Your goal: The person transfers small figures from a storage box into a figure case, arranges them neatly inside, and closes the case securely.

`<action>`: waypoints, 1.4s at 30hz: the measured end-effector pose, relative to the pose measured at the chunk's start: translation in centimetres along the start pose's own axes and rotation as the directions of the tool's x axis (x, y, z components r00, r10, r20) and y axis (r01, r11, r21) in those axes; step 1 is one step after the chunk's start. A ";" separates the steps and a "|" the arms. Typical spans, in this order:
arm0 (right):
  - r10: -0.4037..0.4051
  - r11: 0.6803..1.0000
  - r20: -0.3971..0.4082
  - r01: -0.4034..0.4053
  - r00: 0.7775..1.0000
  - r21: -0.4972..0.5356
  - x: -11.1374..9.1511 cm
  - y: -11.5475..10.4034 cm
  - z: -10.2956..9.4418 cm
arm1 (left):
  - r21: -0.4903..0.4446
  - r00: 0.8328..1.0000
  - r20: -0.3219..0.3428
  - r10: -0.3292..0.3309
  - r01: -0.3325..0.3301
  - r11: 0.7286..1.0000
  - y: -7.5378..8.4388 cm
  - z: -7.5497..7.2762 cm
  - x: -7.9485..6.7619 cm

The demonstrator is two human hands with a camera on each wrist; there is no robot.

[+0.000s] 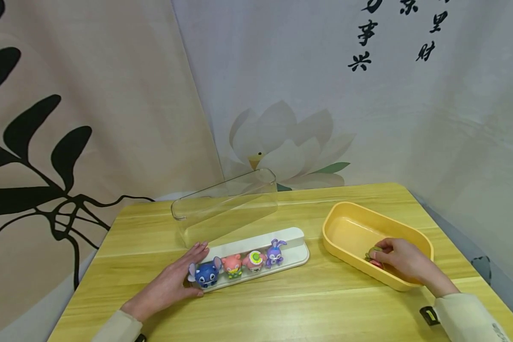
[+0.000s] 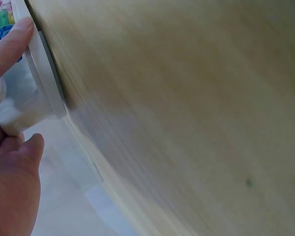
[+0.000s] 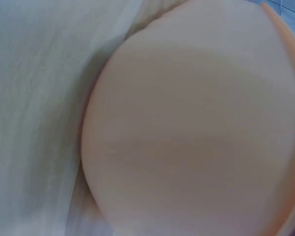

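A white display base [image 1: 297,244] lies on the table with several small cartoon figurines in a row: a blue one with big ears [image 1: 206,274], a pink one [image 1: 232,264], a pink one with a yellow-green top [image 1: 254,261], and a purple rabbit [image 1: 275,253]. My left hand [image 1: 171,287] grips the base's left end, thumb [image 2: 14,44] at the front edge and fingers at the back. My right hand [image 1: 403,259] reaches into a yellow tray [image 1: 337,223] and pinches a small green-and-red figurine [image 1: 374,255], partly covered by the fingers. The right wrist view shows only the tray's outer wall [image 3: 187,128].
A clear plastic cover [image 1: 226,204] stands behind the base, near the table's back edge. The wooden table [image 1: 256,308] ends close beyond the yellow tray, and a printed curtain [image 1: 282,71] hangs behind.
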State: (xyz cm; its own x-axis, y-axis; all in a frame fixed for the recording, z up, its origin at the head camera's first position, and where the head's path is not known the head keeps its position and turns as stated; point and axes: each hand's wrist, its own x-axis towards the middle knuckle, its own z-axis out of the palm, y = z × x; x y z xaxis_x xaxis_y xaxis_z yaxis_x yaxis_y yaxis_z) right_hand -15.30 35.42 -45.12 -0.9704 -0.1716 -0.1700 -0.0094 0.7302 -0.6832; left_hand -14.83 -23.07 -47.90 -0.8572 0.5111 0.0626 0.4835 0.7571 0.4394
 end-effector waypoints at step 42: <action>-0.139 0.988 -0.277 0.151 0.951 0.024 -2.0 -3.9 -1.0 | 0.001 1.000 0.002 0.006 -0.006 1.000 0.0 -0.1 -0.1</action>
State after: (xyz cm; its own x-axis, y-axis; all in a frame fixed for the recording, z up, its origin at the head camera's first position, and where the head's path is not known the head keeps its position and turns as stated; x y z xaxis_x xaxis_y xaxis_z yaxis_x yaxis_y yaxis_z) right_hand -13.60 33.57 -41.38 -0.9882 -0.0814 0.1299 -0.1504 0.6796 -0.7180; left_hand -14.80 -23.14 -47.83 -0.8538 0.5167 0.0632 0.4889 0.7543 0.4381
